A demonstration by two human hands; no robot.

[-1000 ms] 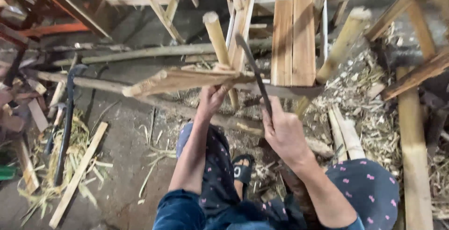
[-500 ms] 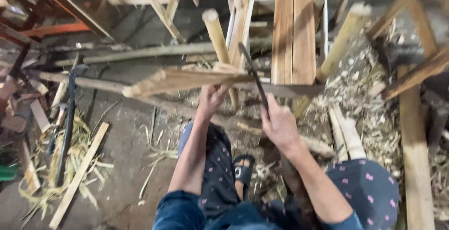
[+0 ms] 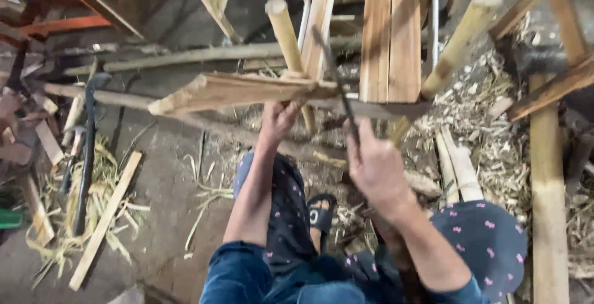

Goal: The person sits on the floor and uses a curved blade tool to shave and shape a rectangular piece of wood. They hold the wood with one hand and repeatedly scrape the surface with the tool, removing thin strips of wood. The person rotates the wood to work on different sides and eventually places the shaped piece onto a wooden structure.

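Head view — your left hand (image 3: 278, 118) grips the split bamboo bundle (image 3: 229, 92), which runs out to its left. Your right hand (image 3: 374, 168) is closed on a dark blade (image 3: 337, 81), rising above it beside the bundle.

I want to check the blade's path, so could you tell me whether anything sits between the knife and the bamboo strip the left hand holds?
Nothing visible does. The right hand holds the knife with its blade already against the bamboo strip, just right of the left hand gripping the strip.
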